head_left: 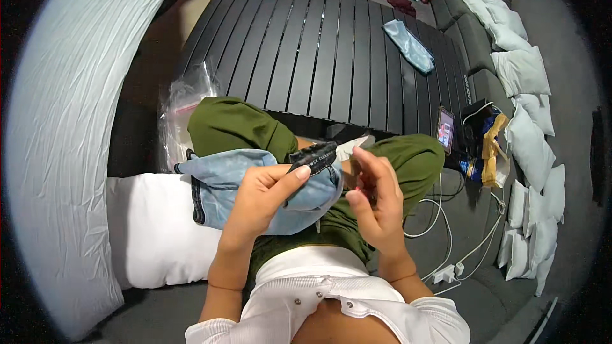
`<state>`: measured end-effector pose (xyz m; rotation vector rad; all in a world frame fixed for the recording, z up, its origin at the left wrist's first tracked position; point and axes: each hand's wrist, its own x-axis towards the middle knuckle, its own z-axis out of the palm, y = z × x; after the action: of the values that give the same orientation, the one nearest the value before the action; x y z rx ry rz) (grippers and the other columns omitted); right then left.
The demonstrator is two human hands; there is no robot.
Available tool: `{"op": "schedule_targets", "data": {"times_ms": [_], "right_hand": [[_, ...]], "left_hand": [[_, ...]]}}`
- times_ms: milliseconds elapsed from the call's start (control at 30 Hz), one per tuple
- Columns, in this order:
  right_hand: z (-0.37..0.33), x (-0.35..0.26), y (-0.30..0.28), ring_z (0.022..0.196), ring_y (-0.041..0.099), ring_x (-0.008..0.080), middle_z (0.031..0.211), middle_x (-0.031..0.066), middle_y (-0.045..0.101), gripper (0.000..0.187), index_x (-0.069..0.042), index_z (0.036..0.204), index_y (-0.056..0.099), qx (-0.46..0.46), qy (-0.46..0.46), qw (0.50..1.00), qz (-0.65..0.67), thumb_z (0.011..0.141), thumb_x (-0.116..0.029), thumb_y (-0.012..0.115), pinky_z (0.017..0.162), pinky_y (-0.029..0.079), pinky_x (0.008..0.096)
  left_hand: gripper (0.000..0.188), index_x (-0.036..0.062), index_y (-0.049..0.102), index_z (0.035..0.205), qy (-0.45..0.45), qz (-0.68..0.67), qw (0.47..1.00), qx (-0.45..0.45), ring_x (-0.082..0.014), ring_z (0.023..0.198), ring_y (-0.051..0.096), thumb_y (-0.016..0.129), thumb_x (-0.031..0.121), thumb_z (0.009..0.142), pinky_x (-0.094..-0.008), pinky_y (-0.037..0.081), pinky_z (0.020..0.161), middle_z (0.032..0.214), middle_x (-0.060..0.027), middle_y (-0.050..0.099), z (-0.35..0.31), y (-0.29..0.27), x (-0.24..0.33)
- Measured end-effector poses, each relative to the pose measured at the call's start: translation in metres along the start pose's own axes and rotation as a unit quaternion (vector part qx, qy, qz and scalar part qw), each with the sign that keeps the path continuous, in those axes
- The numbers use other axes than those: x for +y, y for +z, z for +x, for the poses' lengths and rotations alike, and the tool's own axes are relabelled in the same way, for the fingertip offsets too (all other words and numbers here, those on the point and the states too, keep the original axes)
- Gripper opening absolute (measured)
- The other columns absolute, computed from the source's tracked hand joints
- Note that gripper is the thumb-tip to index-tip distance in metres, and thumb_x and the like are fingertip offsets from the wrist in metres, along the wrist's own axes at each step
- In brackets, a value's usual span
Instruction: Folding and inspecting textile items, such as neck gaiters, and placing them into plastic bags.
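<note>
My left hand pinches the black elastic edge of a light blue cloth piece between thumb and fingers. The cloth is loose and tube-like, draped across my lap, with a second black band at its far left end. Just right of that edge, my right hand is raised, its thumb and forefinger apart. A small red spot shows by its fingers, too small to make out. On the table's right part lies another light blue cloth piece, folded into a strip.
Ahead stands a dark slatted table. Clear plastic bags lie left of my knee, beside a white pillow. To the right are a phone, a blue-yellow package, white cables and several pale cushions.
</note>
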<state>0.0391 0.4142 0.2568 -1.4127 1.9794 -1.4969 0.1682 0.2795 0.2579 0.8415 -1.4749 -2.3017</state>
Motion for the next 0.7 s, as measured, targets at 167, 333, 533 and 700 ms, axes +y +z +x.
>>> {"op": "schedule_targets", "data": {"times_ms": [167,333,533,700], "right_hand": [[-0.018,-0.010,0.011,0.065,0.047,0.0106,0.082,0.0048,0.052,0.042,0.000,0.108,0.052,0.040,-0.029,0.999,-0.012,0.069,-0.007,0.067,0.055,0.038,0.0191],[-0.033,-0.021,0.010,0.066,0.049,0.0114,0.084,0.0078,0.054,0.042,0.000,0.105,0.053,0.041,-0.079,0.996,-0.028,0.066,-0.008,0.069,0.056,0.039,0.0199],[-0.040,-0.023,0.013,0.076,0.051,0.0125,0.094,0.0103,0.052,0.045,0.001,0.106,0.052,0.047,-0.102,0.993,0.029,0.065,-0.008,0.070,0.063,0.040,0.0210],[-0.041,-0.012,0.013,0.082,0.052,0.0087,0.095,0.0075,0.053,0.044,0.002,0.104,0.053,-0.033,-0.030,0.990,0.136,0.064,-0.004,0.070,0.068,0.041,0.0193]], "left_hand": [[0.017,-0.0014,0.064,0.080,0.025,-0.003,0.999,0.026,0.0004,0.053,0.031,0.060,0.015,0.082,-0.0181,0.021,0.045,0.059,0.0087,0.043,-0.018,0.002,0.000],[0.017,-0.0046,0.063,0.088,0.082,-0.003,0.997,-0.005,-0.0002,0.058,0.039,0.062,0.010,0.079,-0.0160,0.029,0.048,0.065,0.0057,0.051,-0.036,0.000,-0.005],[0.013,-0.0044,0.063,0.087,0.080,0.090,0.990,-0.068,-0.0046,0.067,0.051,0.062,0.002,0.076,-0.0171,0.040,0.058,0.076,-0.0012,0.060,-0.047,0.000,-0.010],[0.014,-0.0043,0.062,0.083,0.158,0.243,0.949,-0.126,-0.0054,0.067,0.052,0.065,0.005,0.073,-0.0187,0.040,0.060,0.075,-0.0037,0.061,-0.046,0.008,-0.005]]}}
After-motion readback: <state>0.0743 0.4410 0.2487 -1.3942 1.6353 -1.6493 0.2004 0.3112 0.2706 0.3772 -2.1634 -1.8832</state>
